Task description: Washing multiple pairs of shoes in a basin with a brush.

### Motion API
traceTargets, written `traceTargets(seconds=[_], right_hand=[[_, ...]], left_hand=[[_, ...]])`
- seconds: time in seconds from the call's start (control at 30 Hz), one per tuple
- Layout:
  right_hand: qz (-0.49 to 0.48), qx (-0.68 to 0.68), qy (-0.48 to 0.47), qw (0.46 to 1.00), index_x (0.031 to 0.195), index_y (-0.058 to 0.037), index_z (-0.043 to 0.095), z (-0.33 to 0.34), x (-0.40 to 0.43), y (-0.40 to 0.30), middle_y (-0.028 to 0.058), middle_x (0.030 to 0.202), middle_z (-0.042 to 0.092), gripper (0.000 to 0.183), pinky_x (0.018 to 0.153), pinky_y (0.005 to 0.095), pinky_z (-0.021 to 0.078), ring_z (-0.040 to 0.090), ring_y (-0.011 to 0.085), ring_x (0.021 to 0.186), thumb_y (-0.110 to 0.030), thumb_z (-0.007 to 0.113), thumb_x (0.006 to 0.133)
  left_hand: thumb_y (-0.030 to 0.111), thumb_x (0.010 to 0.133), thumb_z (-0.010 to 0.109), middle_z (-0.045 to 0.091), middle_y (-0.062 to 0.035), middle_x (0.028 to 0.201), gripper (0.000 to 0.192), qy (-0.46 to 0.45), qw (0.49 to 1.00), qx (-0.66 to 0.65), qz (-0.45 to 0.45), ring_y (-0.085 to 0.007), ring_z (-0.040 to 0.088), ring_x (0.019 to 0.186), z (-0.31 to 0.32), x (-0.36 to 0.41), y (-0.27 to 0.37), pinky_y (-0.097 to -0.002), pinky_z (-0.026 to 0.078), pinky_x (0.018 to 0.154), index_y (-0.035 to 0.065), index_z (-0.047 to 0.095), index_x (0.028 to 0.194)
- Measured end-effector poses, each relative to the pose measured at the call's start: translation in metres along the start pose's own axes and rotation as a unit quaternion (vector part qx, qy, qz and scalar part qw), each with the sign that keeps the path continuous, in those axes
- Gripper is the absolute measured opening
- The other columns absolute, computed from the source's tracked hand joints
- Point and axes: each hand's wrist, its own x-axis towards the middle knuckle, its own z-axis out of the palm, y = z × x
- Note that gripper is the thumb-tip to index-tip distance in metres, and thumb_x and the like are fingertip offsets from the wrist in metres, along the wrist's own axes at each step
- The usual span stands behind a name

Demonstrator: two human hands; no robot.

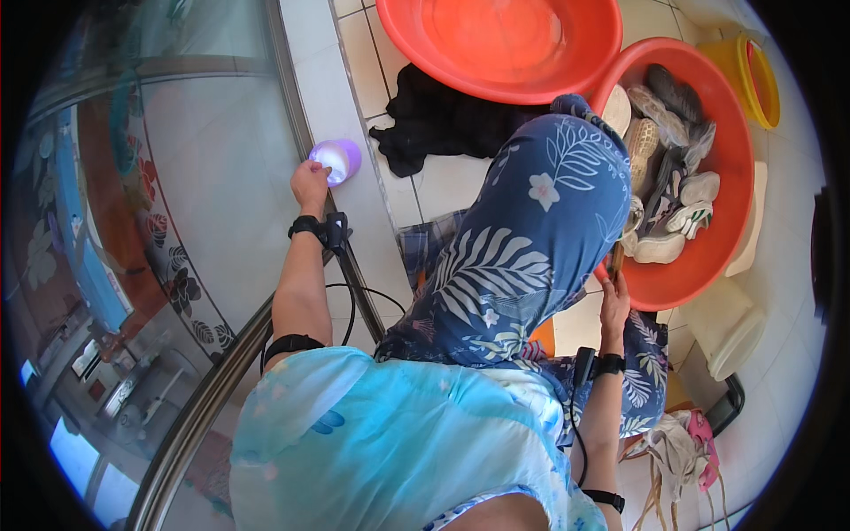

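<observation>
My left hand (312, 182) is at the near rim of a purple plastic container (348, 161) with a white content, its fingertips pinched together over the opening; whether they hold anything I cannot tell. The container stands on a pale ledge. My right hand (615, 302) grips a thin brown handle (617, 260) beside my knee, at the near rim of a red plastic basin (720, 255). What the handle belongs to is hidden. Several shoes (657, 249) and shoes in clear plastic wrapping (661, 116) lie in that basin.
Another red basin (491, 40) stands ahead, a black cloth (438, 126) beside it on the tiles. A yellow bucket (764, 86) and a whitish bucket (730, 332) stand by the right wall. A sliding door's metal frame (199, 425) runs along the left.
</observation>
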Motion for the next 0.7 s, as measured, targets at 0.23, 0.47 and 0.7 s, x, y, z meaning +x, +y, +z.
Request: traceTargets(seconds=[0.23, 0.47, 0.7], right_hand=[[0.008, 0.011, 0.047, 0.999, 0.132, 0.0009, 0.049, 0.005, 0.003, 0.032, 0.0197, 0.120, 0.062, 0.055, 0.095, 0.0318, 0.0430, 0.060, 0.0258, 0.111, -0.029, 0.062, 0.087], [0.018, 0.027, 0.154, 0.988, 0.130, -0.0037, 0.053, 0.016, -0.028, -0.036, 0.0191, 0.115, 0.064, 0.054, 0.092, 0.0350, 0.0464, 0.062, 0.0296, 0.109, -0.031, 0.064, 0.085], [0.067, 0.050, 0.223, 0.971, 0.119, -0.0164, 0.054, 0.020, -0.078, -0.062, 0.0166, 0.097, 0.067, 0.039, 0.076, 0.0483, 0.0506, 0.065, 0.0352, 0.092, -0.034, 0.056, 0.085]], left_hand=[[0.025, 0.063, 0.079, 0.069, -0.0158, 0.092, 0.034, -0.054, 0.986, 0.133, 0.080, -0.0320, 0.066, 0.088, 0.000, 0.007, 0.016, -0.0392, 0.052, 0.080, 0.0075, 0.070, 0.091], [0.028, 0.063, 0.080, 0.069, -0.0174, 0.090, 0.040, -0.083, 0.959, 0.189, 0.193, -0.0341, 0.066, 0.087, 0.015, 0.029, 0.033, -0.0418, 0.051, 0.079, 0.0026, 0.069, 0.091], [0.033, 0.068, 0.077, 0.069, -0.0196, 0.080, 0.037, -0.205, 0.870, 0.318, 0.316, -0.0335, 0.064, 0.071, 0.000, 0.052, 0.097, -0.0433, 0.050, 0.069, -0.0019, 0.069, 0.079]])
